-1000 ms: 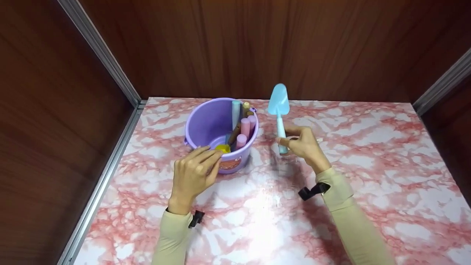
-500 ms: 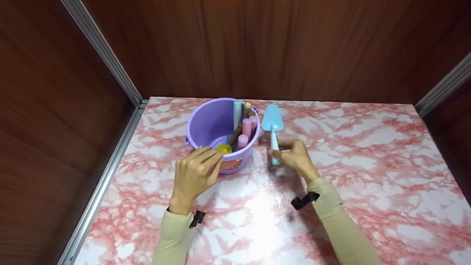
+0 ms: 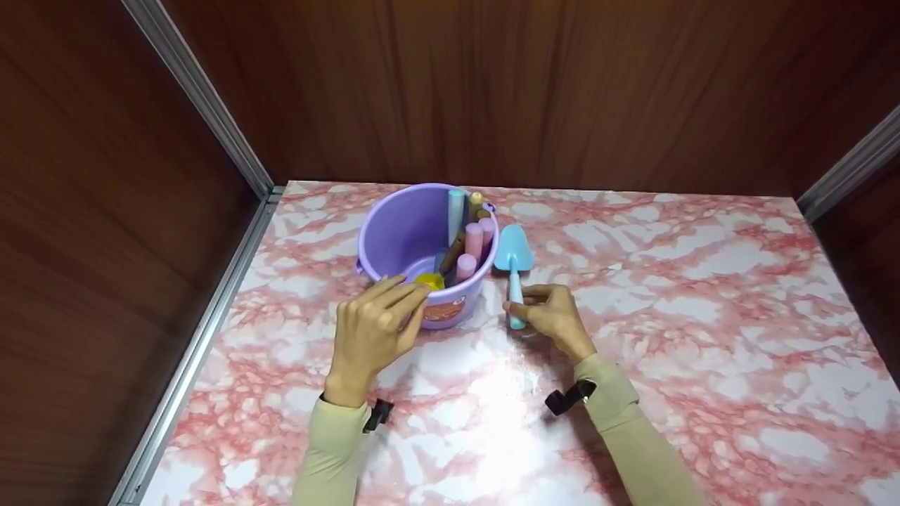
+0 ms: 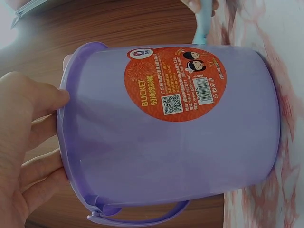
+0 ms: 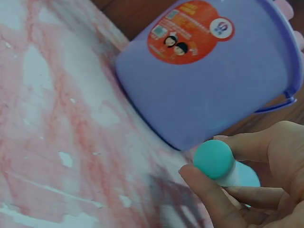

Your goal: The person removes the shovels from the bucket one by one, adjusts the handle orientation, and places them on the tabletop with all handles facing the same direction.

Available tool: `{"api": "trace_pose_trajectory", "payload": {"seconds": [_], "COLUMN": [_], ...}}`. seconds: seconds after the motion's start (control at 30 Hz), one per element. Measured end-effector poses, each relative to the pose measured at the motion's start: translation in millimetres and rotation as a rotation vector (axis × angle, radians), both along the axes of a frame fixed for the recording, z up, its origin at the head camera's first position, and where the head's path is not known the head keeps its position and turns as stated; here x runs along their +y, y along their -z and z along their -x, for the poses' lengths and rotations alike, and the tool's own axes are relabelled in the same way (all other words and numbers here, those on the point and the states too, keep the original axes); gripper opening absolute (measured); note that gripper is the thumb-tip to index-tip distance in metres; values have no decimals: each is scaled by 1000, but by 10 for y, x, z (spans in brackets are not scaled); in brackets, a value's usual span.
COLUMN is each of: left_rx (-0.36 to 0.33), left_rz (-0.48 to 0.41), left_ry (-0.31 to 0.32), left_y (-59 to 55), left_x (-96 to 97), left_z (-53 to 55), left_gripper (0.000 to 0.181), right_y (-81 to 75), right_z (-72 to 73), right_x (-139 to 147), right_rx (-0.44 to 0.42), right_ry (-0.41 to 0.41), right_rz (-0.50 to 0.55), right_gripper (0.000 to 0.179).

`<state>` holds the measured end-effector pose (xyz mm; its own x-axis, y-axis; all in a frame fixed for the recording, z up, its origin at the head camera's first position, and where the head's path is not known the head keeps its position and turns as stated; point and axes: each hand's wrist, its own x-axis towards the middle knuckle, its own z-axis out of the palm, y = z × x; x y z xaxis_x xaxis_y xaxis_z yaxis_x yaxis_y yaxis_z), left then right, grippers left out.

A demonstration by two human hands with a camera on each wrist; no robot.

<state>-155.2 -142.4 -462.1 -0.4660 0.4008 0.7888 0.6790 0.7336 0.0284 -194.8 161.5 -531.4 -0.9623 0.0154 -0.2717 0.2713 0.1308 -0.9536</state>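
A purple bucket [image 3: 394, 239] stands upright near the back of the table, with an orange label [image 4: 171, 85] on its front. My left hand [image 3: 376, 327] grips the front rim, thumb outside and fingers over the edge in the left wrist view. Just right of the bucket, my right hand [image 3: 555, 316] pinches the handle of a light blue hand trowel [image 3: 514, 251]. Its blade points toward the back wall; whether it touches the table I cannot tell. In the right wrist view, the round handle end [image 5: 214, 159] shows between thumb and fingers.
Inside the bucket, several pink handles [image 3: 474, 242], a light blue handle [image 3: 455, 214], a brown handle [image 3: 453, 253] and a yellow piece [image 3: 430, 281] lean mostly to the right. Wood-patterned panels [image 3: 527, 91] enclose the marbled table [image 3: 703, 316] at the back and sides.
My right hand has brought the trowel down and leftward, closer to the bucket's right side. The left hand stays on the rim, and the bucket stands where it was.
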Motion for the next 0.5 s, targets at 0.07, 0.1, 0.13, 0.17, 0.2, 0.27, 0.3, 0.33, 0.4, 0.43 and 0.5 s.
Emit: {"api": "trace_pose_trajectory", "payload": {"seconds": [0.07, 0.1, 0.13, 0.17, 0.2, 0.27, 0.3, 0.33, 0.4, 0.43, 0.5], "left_rx": [3, 4, 5, 7, 8, 11, 11, 10, 8, 8, 6], "left_rz": [2, 2, 1, 0, -1, -5, -6, -7, -9, -9, -8], "left_ry": [-1, -1, -1, 0, 1, 2, 3, 4, 7, 9, 11], "left_y": [3, 4, 4, 5, 5, 4, 5, 4, 4, 4, 6], "left_x": [-2, -3, -5, -5, -7, -9, -10, -10, -10, -11, -14], "left_z": [0, -1, -1, 0, 0, 1, 2, 4, 6, 7, 7], "left_gripper": [17, 17, 17, 17, 17, 17, 18, 18, 18, 18, 18], "right_y": [32, 45, 57, 67, 74, 83, 85, 86, 86, 84, 82], "right_z": [-3, -4, -4, -6, -5, -3, -3, -4, -10, -15, -23], "right_x": [-12, -19, -24, -27, -31, -40, -44, -47, -52, -55, -58], "right_rx": [-16, -24, -30, -35, -35, -38, -43, -49, -60, -66, -61], "right_ry": [14, 23, 27, 29, 32, 35, 35, 35, 47, 48, 49], "right_rz": [-19, -33, -47, -53, -69, -75, -67, -54, -45, -38, -63], "right_gripper": [45, 44, 45, 46, 46, 47, 47, 47, 46, 46, 47]}}
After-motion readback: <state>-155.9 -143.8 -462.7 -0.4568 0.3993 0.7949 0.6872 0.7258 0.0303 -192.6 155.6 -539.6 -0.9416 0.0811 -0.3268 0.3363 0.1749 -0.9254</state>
